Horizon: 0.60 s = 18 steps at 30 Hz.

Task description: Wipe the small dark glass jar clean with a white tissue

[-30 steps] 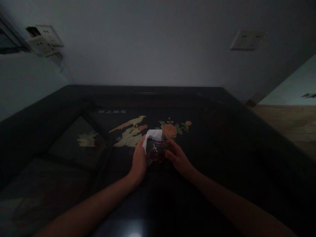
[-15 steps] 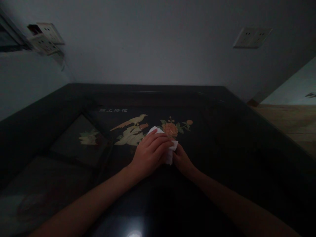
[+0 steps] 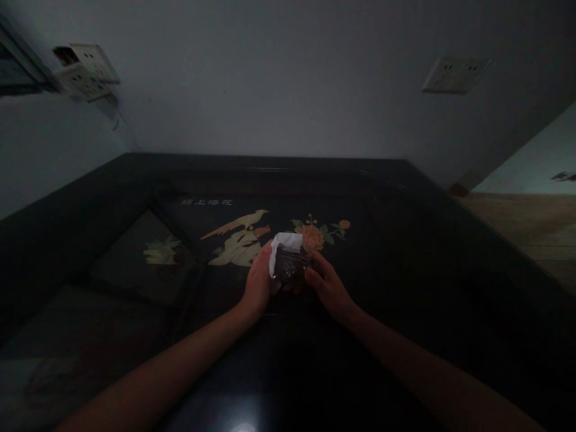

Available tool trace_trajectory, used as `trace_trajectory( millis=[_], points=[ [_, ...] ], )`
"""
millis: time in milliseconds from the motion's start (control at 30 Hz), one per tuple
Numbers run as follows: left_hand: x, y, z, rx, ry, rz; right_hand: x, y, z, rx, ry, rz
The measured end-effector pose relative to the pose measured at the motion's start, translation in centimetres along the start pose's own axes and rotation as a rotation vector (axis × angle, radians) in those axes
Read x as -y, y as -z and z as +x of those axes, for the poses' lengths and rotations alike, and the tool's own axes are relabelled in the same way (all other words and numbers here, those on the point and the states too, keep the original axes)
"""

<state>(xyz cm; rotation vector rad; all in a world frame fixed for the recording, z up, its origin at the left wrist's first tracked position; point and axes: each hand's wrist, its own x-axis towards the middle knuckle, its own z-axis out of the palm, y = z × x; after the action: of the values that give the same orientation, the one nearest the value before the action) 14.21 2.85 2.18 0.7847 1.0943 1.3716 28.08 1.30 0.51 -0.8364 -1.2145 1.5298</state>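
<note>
A small, shiny, see-through object (image 3: pixel 290 267) is held between my hands above the dark table; its exact kind is hard to make out in the dim light. White tissue (image 3: pixel 288 241) lies along its far and left sides. My left hand (image 3: pixel 258 279) closes around the tissue and the object's left side, with some fingers hidden underneath. On the other side, my right hand (image 3: pixel 328 285) pinches the object's right edge between thumb and fingers.
The glossy black table (image 3: pixel 382 336) carries an inlaid bird (image 3: pixel 243 223) and a flower (image 3: pixel 312 237). Its far edge meets a grey wall (image 3: pixel 279 90). Wall sockets sit at left (image 3: pixel 85 81) and right (image 3: pixel 456 75). Wooden floor (image 3: pixel 531 222) shows at right.
My left hand has turned from lying over the top of the tissue to the object's left side. The shiny object, covered before, now shows, with the tissue behind it.
</note>
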Motion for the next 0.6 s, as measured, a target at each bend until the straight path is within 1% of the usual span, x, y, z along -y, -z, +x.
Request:
trace_trajectory(
  millis=[33, 133, 200, 267, 333, 433, 533, 600],
  points=[
    [-0.08, -0.24, -0.05, 0.023, 0.055, -0.059, 0.06, -0.01, -0.02, 0.003, -0.001, 0.002],
    [-0.56, -0.87, -0.31, 0.216, 0.220, -0.225, 0.20, -0.01, -0.02, -0.015, -0.002, -0.008],
    [-0.79, -1.07, -0.45, 0.290, 0.296, -0.296, 0.14, 0.06, 0.04, -0.052, 0.024, -0.043],
    [-0.84, -1.07, -0.47, 0.291, 0.347, -0.336, -0.03, 0.13, 0.12, -0.088, 0.074, -0.102],
    [-0.75, -0.91, -0.35, 0.264, 0.381, -0.364, -0.20, 0.12, 0.18, -0.111, 0.116, -0.168],
    [-0.57, -0.61, -0.03, 0.238, 0.398, -0.391, -0.28, -0.10, 0.21, -0.126, 0.109, -0.234],
    [-0.56, -0.54, 0.22, 0.280, 0.385, -0.389, -0.22, -0.36, 0.20, -0.144, 0.094, -0.214],
    [-0.63, -0.67, 0.31, 0.317, 0.367, -0.397, -0.24, -0.39, 0.21, -0.185, 0.096, -0.175]
  ],
)
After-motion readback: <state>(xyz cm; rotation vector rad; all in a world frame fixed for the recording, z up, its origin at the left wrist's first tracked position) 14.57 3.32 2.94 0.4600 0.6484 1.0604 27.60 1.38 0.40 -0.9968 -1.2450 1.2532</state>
